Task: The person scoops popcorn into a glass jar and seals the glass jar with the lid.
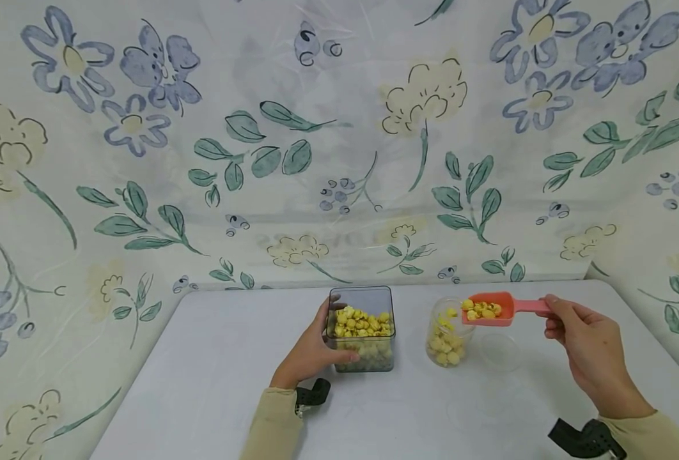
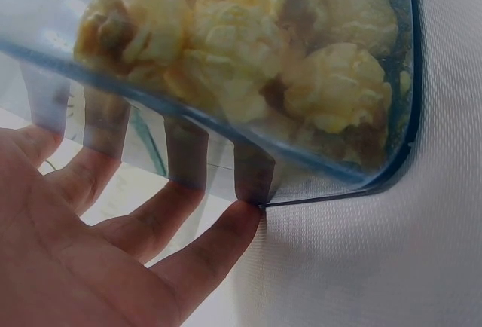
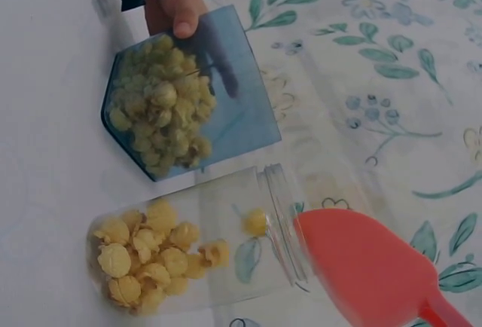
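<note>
My left hand [image 1: 309,352] grips a clear bluish square container [image 1: 368,296], thumb across its front and the other fingers at the far side. Popcorn [image 1: 362,324] fills the lower part of it. By its handle, my right hand [image 1: 595,348] pinches a coral-red scoop [image 1: 506,311] loaded with popcorn. The scoop's lip is over the mouth of a clear round jar [image 3: 233,263]. Popcorn [image 3: 154,263] lies in the jar's bottom, and one yellow piece [image 3: 254,222] shows near its neck. In the left wrist view, the fingers [image 2: 207,263] press against the container wall.
A clear round lid [image 1: 500,352] lies on the white tabletop [image 1: 201,383], right of the jar. Behind the table's far edge hangs a floral-printed sheet [image 1: 351,147]. The container stands just left of the jar.
</note>
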A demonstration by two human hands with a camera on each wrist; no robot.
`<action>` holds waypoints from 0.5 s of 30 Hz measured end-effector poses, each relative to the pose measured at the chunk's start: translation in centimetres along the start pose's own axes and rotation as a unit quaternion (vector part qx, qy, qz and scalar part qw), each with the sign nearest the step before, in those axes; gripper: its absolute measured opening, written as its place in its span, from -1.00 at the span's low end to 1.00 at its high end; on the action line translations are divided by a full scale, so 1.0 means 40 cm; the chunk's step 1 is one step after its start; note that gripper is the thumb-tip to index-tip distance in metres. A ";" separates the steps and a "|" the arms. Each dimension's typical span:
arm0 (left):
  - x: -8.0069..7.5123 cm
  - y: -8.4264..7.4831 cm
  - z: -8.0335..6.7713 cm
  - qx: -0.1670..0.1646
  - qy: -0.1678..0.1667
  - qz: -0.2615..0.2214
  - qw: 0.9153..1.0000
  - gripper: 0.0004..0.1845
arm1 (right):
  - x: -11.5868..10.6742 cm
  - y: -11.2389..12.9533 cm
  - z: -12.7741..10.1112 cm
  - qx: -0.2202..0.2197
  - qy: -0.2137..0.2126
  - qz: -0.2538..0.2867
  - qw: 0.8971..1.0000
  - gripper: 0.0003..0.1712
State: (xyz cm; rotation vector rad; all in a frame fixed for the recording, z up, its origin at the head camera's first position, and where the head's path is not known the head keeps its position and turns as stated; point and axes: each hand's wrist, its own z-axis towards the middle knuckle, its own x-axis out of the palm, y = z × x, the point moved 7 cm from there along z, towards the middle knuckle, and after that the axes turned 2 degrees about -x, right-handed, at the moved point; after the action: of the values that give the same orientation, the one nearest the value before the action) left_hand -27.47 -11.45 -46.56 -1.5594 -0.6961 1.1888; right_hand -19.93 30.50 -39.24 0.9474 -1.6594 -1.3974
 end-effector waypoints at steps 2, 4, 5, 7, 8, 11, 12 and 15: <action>0.000 0.000 0.001 -0.001 0.001 -0.002 1.000 0.30 | 0.001 0.005 0.000 -0.010 0.001 -0.006 1.000 -0.76; 0.001 0.001 0.002 -0.001 0.004 -0.007 1.000 0.30 | 0.002 0.011 0.000 -0.024 0.001 -0.011 1.000 -0.77; 0.001 0.001 0.002 -0.001 0.005 -0.007 1.000 0.31 | 0.003 0.016 0.000 -0.031 0.002 -0.016 0.999 -0.78; 0.001 0.001 0.003 -0.001 0.007 -0.008 1.000 0.31 | 0.006 0.024 -0.001 -0.047 0.001 -0.028 0.999 -0.80; 0.001 0.001 0.003 -0.001 0.007 -0.008 1.000 0.31 | 0.007 0.028 -0.001 -0.053 0.000 -0.032 0.998 -0.81; 0.000 -0.002 0.002 0.000 0.008 -0.006 1.000 0.31 | 0.008 0.037 -0.003 -0.066 -0.007 -0.052 0.996 -0.82; 0.000 -0.003 0.001 0.000 0.008 -0.006 1.000 0.31 | 0.009 0.038 -0.003 -0.068 -0.009 -0.057 0.996 -0.83; 0.000 -0.006 -0.001 0.001 0.009 -0.009 1.000 0.30 | 0.009 0.041 -0.005 -0.069 -0.013 -0.069 0.995 -0.83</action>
State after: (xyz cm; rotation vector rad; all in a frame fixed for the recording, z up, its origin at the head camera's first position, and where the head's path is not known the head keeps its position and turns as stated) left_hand -27.42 -11.37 -46.35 -1.5565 -0.6949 1.1610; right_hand -20.04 30.30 -37.57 0.9834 -1.5185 -1.6021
